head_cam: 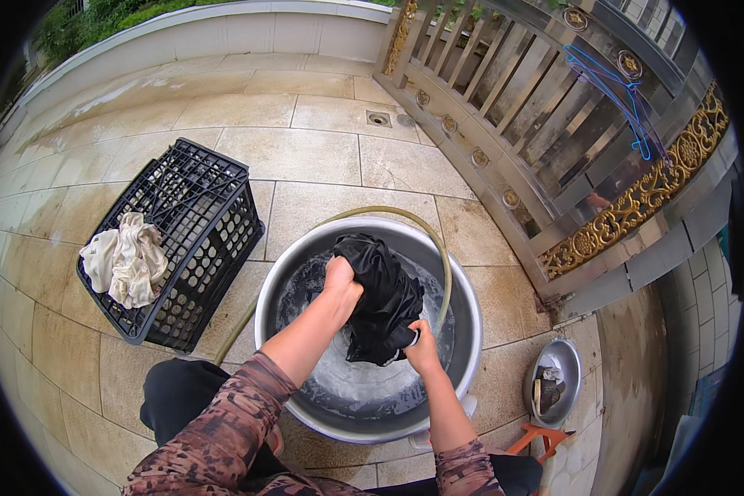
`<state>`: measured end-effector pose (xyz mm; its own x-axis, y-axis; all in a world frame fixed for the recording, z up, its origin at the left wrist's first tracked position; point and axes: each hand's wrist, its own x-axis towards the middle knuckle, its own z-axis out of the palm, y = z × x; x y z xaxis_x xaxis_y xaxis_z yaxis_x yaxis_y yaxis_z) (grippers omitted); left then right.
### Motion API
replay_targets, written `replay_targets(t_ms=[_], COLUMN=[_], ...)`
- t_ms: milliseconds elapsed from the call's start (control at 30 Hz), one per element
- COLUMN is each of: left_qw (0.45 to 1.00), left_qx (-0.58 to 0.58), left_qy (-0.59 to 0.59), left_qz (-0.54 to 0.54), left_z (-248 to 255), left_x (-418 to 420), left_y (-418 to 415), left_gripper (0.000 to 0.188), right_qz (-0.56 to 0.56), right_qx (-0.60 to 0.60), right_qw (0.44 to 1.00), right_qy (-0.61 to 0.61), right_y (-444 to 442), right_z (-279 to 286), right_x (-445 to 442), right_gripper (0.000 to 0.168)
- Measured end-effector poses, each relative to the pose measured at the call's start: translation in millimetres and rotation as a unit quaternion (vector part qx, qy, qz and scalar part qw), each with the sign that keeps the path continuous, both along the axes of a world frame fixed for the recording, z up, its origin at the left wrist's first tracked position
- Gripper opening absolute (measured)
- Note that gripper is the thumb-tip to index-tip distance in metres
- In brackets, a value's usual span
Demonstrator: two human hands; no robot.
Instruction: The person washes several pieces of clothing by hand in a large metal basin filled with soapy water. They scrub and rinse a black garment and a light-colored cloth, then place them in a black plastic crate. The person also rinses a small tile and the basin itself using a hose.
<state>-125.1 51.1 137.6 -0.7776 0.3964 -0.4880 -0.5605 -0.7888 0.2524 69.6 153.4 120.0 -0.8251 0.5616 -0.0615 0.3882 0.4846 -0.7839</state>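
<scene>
A large round metal basin [468, 347] with water in it stands on the paving before me. Over the water, a wet black garment [381, 291] is gripped at two places. My left hand [342, 284] is closed on its upper left part, and my right hand [420, 347] pinches its lower right edge, where a thin pale trim shows. A yellowish-green hose [437, 239] curves round the basin's far side and over the rim, its end near the water to the right of the garment.
At left, damp whitish cloths [127, 260] lie on an upturned black plastic crate [211, 180]. A small metal bowl [576, 378] holding a brush and cloth sits at right by an orange stool [536, 437]. Blue hangers [632, 102] hang on the metal gate [459, 118]. A floor drain [378, 119] lies beyond.
</scene>
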Motion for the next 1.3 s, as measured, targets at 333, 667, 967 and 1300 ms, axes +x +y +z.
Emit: replay_targets(t_ms=[333, 667, 967, 1300], left_qw=[0.967, 0.851, 0.639, 0.179], left_qx=[0.085, -0.003, -0.666, -0.910], left_qy=[0.238, 0.515, 0.358, 0.263], left_qz=[-0.044, 0.098, -0.140, -0.266], left_z=[203.7, 334.4, 152.3, 97.1], left_x=[-33.6, -127.5, -200.1, -61.7], left_y=[-69.0, -218.7, -329.5, -382.1], left_gripper=[0.008, 0.008, 0.061, 0.092], right_qz=[0.008, 0.237, 0.351, 0.246], right_qx=[-0.095, -0.093, 0.028, -0.140], right_qw=[0.963, 0.915, 0.930, 0.922], right_qy=[0.250, 0.312, -0.105, -0.264], right_y=[-117.8, -235.5, -204.8, -123.5], right_z=[67.1, 204.7, 107.2, 59.1], right_x=[-158.7, -313.8, -285.6, -178.0], right_gripper=[0.051, 0.058, 0.037, 0.024])
